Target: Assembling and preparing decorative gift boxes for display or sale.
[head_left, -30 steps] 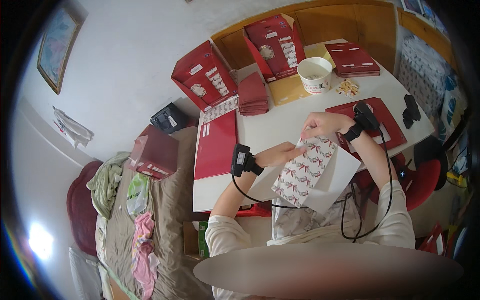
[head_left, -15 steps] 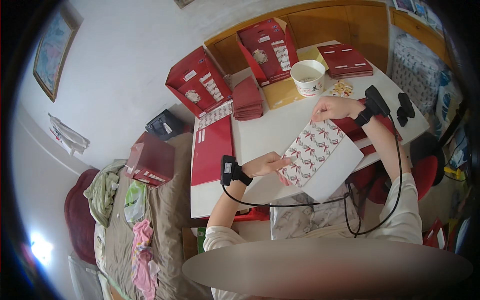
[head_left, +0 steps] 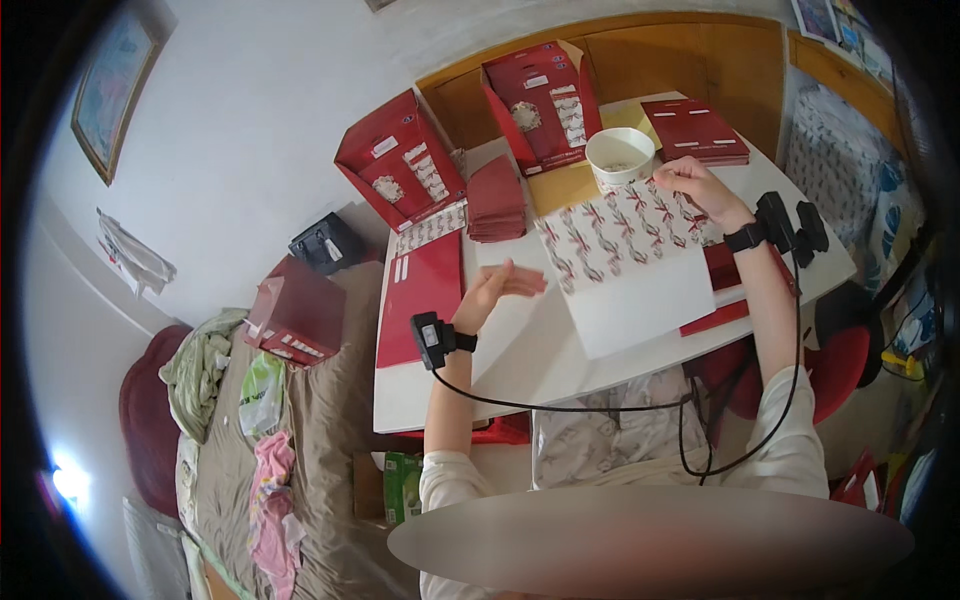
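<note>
My right hand [head_left: 705, 190] pinches the upper right corner of a white paper sheet [head_left: 640, 305], with a red bow and greenery print along its far part and a plain near part. The sheet is tilted above the white table [head_left: 530, 340]. My left hand [head_left: 500, 288] is off the sheet, with fingers stretched out and nothing in them. Flat red card pieces [head_left: 725, 312] lie partly under the sheet's right side. A larger red card [head_left: 425, 300] lies left of my left hand, near a stack of red folded pieces [head_left: 495, 205].
Two red display boxes [head_left: 400, 160] stand at the back, near a white paper tub [head_left: 617, 155]. A stack of red cards [head_left: 700, 128] sits at the far right. Each wrist wears a black device, joined by a black cable [head_left: 560, 408]. A bed [head_left: 335, 430] adjoins the table's left.
My left hand has let go of the sheet and moved away leftward and up. My right hand has carried the sheet farther from me, turning it; it now hides the scraps beside the tub.
</note>
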Action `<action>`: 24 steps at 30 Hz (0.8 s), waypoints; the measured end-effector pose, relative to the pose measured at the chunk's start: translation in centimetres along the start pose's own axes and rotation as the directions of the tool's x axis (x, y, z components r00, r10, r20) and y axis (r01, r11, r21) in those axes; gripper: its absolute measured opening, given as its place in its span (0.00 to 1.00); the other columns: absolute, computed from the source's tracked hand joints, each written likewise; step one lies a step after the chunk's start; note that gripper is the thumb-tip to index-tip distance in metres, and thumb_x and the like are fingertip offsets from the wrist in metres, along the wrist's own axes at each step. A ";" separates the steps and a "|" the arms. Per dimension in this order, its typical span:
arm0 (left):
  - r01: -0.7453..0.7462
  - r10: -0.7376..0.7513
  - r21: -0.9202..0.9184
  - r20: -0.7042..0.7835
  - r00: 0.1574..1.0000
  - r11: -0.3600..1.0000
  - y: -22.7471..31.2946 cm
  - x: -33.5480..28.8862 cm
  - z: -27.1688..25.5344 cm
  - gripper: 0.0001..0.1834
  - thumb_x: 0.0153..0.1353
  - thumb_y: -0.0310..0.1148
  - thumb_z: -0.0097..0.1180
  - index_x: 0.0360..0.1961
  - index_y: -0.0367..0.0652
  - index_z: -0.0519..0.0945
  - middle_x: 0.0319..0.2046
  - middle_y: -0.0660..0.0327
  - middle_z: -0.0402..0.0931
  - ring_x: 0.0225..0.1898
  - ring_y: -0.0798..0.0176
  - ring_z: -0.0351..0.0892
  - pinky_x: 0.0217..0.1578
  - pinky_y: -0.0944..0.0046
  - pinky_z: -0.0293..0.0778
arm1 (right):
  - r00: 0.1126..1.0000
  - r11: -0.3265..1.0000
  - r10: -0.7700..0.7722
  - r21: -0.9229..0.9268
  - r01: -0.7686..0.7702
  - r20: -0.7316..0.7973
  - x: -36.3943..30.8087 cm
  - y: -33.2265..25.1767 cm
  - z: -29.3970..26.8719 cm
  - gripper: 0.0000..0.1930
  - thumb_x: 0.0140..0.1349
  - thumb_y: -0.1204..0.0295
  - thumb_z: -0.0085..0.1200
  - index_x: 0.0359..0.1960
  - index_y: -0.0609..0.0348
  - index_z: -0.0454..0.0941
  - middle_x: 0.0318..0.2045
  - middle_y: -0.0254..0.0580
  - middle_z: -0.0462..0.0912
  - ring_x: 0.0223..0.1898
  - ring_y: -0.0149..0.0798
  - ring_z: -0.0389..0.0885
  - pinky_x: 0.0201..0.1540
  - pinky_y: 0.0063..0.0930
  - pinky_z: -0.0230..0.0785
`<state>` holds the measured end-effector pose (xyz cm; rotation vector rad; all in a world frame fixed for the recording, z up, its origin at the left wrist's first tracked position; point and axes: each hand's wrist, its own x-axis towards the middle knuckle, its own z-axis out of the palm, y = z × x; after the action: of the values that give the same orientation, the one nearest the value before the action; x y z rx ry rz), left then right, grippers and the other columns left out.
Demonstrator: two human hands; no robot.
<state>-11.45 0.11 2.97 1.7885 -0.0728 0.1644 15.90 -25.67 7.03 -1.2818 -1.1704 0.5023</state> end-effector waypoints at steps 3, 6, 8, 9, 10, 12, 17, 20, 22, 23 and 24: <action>-0.151 0.151 -0.382 -0.030 0.988 0.912 -1.9 0.7 1.3 0.31 0.67 0.50 0.33 0.51 0.29 0.70 0.47 0.49 0.74 0.46 0.55 0.76 0.48 0.59 0.70 | 0.997 0.956 0.078 0.284 -0.067 -0.027 0.7 0.4 2.4 0.12 0.60 0.68 0.52 0.36 0.65 0.79 0.31 0.31 0.79 0.33 0.20 0.74 0.36 0.15 0.65; -0.125 0.104 -0.376 -0.077 0.992 0.918 -1.5 0.3 3.7 0.23 0.64 0.43 0.44 0.51 0.33 0.69 0.46 0.55 0.74 0.45 0.62 0.75 0.45 0.63 0.71 | 0.993 0.942 0.101 0.326 -0.074 -0.066 1.0 2.0 3.2 0.12 0.60 0.68 0.52 0.37 0.65 0.78 0.32 0.33 0.79 0.35 0.21 0.74 0.38 0.16 0.66; 0.002 -0.055 -0.291 -0.176 0.983 0.957 -1.6 0.3 4.3 0.16 0.61 0.32 0.51 0.47 0.33 0.72 0.41 0.58 0.76 0.39 0.68 0.76 0.38 0.68 0.73 | 0.988 0.963 0.109 0.260 -0.077 -0.111 1.3 2.2 4.5 0.14 0.62 0.64 0.50 0.41 0.62 0.77 0.34 0.33 0.79 0.35 0.23 0.75 0.40 0.18 0.67; 0.000 -0.055 -0.288 -0.183 0.982 0.958 -1.5 0.3 4.5 0.16 0.61 0.32 0.51 0.47 0.33 0.72 0.41 0.58 0.76 0.39 0.68 0.76 0.38 0.68 0.73 | 0.989 0.962 0.106 0.262 -0.076 -0.104 1.3 2.3 5.2 0.14 0.62 0.64 0.50 0.41 0.62 0.77 0.34 0.33 0.79 0.35 0.23 0.75 0.40 0.18 0.67; 0.007 -0.064 -0.261 -0.210 0.975 0.965 -1.4 0.4 4.8 0.15 0.61 0.33 0.52 0.45 0.33 0.74 0.37 0.61 0.77 0.36 0.71 0.76 0.35 0.71 0.72 | 0.966 0.914 0.150 0.403 -0.055 -0.209 1.1 2.1 5.9 0.17 0.62 0.61 0.49 0.44 0.62 0.75 0.35 0.33 0.79 0.36 0.24 0.75 0.40 0.20 0.67; 0.022 -0.080 -0.230 -0.248 0.965 0.973 -1.2 0.1 5.0 0.14 0.61 0.33 0.52 0.43 0.33 0.75 0.34 0.63 0.77 0.32 0.74 0.75 0.32 0.74 0.71 | 0.905 0.813 0.250 0.583 -0.002 -0.345 0.5 0.7 7.8 0.23 0.63 0.56 0.46 0.52 0.61 0.68 0.40 0.33 0.78 0.38 0.26 0.75 0.41 0.25 0.68; -0.087 -0.048 -0.305 -0.407 0.912 0.948 -0.5 0.2 5.4 0.13 0.61 0.32 0.53 0.42 0.35 0.75 0.34 0.63 0.77 0.33 0.73 0.75 0.33 0.72 0.71 | 0.969 0.755 0.231 0.613 -0.233 0.084 -0.8 2.2 5.9 0.18 0.62 0.60 0.49 0.46 0.61 0.72 0.36 0.32 0.78 0.35 0.24 0.74 0.38 0.21 0.67; -0.125 -0.009 -0.260 -0.460 0.888 0.957 -0.8 0.0 5.5 0.13 0.60 0.31 0.53 0.44 0.35 0.74 0.36 0.62 0.77 0.34 0.72 0.75 0.34 0.71 0.72 | 0.984 0.979 0.102 0.163 -0.126 0.147 -1.3 2.1 6.8 0.15 0.57 0.70 0.54 0.44 0.66 0.74 0.36 0.33 0.78 0.37 0.22 0.73 0.41 0.17 0.65; -0.134 -0.002 -0.269 -0.453 0.892 0.954 -0.5 -0.1 5.5 0.14 0.60 0.30 0.53 0.46 0.36 0.73 0.38 0.61 0.76 0.35 0.72 0.75 0.35 0.71 0.72 | 0.976 0.986 0.120 0.092 -0.138 0.180 -1.7 0.9 6.7 0.16 0.57 0.69 0.55 0.44 0.66 0.73 0.36 0.33 0.78 0.38 0.23 0.72 0.42 0.17 0.65; -0.144 0.005 -0.274 -0.451 0.893 0.951 -0.4 -0.2 5.5 0.15 0.60 0.30 0.53 0.47 0.36 0.72 0.39 0.61 0.76 0.36 0.71 0.75 0.36 0.71 0.72 | 0.966 0.989 0.138 0.023 -0.147 0.217 -1.9 0.6 6.7 0.17 0.56 0.69 0.56 0.45 0.66 0.73 0.36 0.32 0.78 0.38 0.23 0.72 0.43 0.17 0.64; -0.151 0.015 -0.273 -0.443 0.896 0.950 -0.6 -0.2 5.5 0.15 0.60 0.30 0.53 0.47 0.36 0.72 0.39 0.61 0.76 0.36 0.71 0.75 0.36 0.71 0.72 | 0.969 0.988 0.138 0.035 -0.148 0.203 -2.3 0.8 6.9 0.21 0.55 0.67 0.57 0.47 0.66 0.71 0.38 0.33 0.77 0.40 0.24 0.72 0.45 0.18 0.64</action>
<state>-11.15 -5.17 1.19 1.4075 0.1424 0.5857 9.26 -24.13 4.48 -1.3005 -1.2278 0.7776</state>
